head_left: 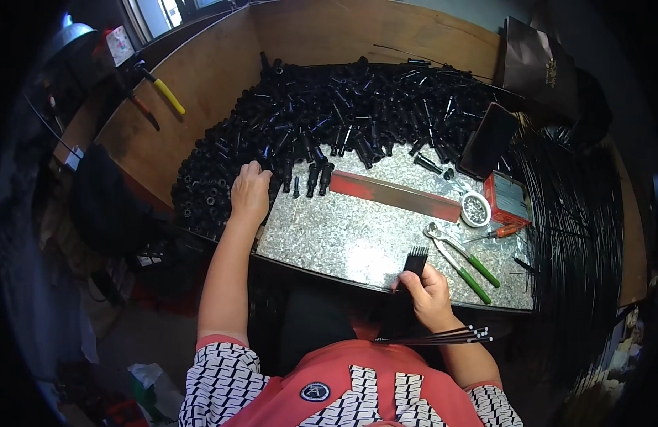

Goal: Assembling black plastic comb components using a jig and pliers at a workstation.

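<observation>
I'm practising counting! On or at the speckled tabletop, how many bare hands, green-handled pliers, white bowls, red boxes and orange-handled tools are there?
Bare hands (left hand, right hand): 2
Green-handled pliers: 1
White bowl: 1
Red box: 1
Orange-handled tool: 1
Total: 6

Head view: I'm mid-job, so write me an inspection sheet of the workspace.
Surface: speckled tabletop, glare near its front edge.
Job's things: black bundle with thin pale tips; heap of black tubular parts along the back and left.
Clutter: red bar, white round container of small pieces, green-handled pliers, orange-handled tool, red box, dark phone.
Hands: right hand grips the black bundle; left hand is at the heap's edge, its grip hidden.
Cables: none certain; long thin black strands at right could be rods.
Surroundings: wooden boards behind and left; brown bag at back right.
</observation>
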A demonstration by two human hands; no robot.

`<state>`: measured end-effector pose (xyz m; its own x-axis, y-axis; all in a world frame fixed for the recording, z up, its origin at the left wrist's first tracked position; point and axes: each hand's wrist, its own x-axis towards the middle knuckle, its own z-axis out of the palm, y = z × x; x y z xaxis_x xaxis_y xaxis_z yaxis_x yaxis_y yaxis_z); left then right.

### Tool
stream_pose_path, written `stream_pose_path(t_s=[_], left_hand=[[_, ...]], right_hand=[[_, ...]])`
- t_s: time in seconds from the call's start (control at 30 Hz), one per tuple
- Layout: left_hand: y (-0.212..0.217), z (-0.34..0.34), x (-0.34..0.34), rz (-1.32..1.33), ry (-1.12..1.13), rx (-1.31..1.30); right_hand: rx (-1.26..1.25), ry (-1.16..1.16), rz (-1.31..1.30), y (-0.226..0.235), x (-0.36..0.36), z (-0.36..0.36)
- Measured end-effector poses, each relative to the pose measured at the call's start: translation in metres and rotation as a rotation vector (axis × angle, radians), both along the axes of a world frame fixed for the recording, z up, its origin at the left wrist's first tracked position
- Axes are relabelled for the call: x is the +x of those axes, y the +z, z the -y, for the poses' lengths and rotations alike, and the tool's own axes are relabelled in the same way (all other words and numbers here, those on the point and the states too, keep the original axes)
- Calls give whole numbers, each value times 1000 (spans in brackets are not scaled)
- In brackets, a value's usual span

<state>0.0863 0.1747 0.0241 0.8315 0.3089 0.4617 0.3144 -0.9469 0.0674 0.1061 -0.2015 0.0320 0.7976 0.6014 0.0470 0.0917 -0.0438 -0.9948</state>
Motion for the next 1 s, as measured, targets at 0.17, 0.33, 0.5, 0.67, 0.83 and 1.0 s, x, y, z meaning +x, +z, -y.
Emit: stream_pose_path(t_s=[0.17, 0.33, 0.5, 0.67, 0.83, 1.0], left_hand=[[7, 6, 0, 49, -17, 62], [35, 66, 3, 415, -103, -577], [23, 153, 16, 508, -558, -1313], [12, 192, 19, 391, -544, -1430], [20, 201, 20, 367, -561, -1489], [17, 190, 13, 277, -558, -1874]], right_hand=[[-33, -21, -2, 6, 1, 0], [-82, 13, 20, 10, 5, -2], [-96, 36, 20, 7, 8, -4], [-145, 69, -5, 14, 2, -7], [-97, 61, -41, 8, 3, -5], [-53, 67, -64, 4, 7, -4]])
